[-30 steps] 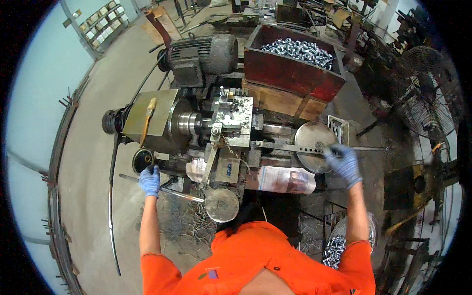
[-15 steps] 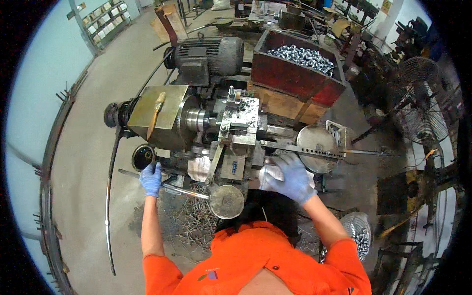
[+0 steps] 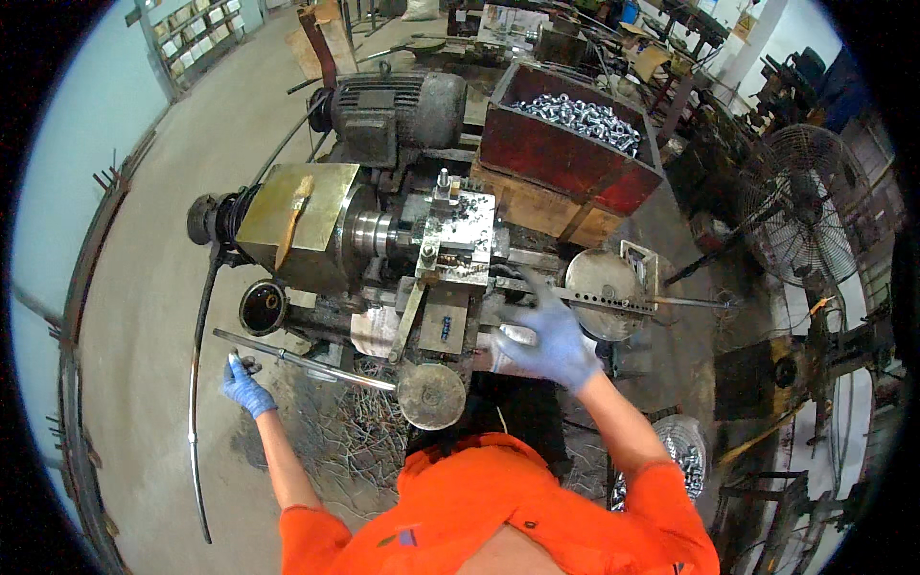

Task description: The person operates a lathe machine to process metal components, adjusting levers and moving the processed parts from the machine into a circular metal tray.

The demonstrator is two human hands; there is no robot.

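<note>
My left hand [image 3: 248,387], in a blue glove with darkened fingertips, is raised beside the far-left end of a metal lever rod [image 3: 316,366], apart from it. Its fingers are curled toward the thumb; whether anything small is between them does not show. Above it is a dark round cup [image 3: 263,307]. My right hand [image 3: 556,343], also gloved in blue, is spread with slight blur at the perforated lever bar [image 3: 613,300]; whether it touches the bar is unclear. The lathe's metal tool block [image 3: 462,230], with dark chips on it, lies beyond, beside the spindle [image 3: 372,233].
A brush [image 3: 293,222] lies on the brass-coloured headstock cover [image 3: 259,206]. Behind stand a motor [image 3: 398,110] and a red bin [image 3: 565,158] of shiny metal parts. Metal shavings [image 3: 369,422] cover the floor below. A fan [image 3: 800,206] and a basket of parts [image 3: 682,446] are at right.
My left hand has moved left and down, away from the cup and the lever rod. My right hand has shifted slightly left, fingers still spread. The view has shifted a little.
</note>
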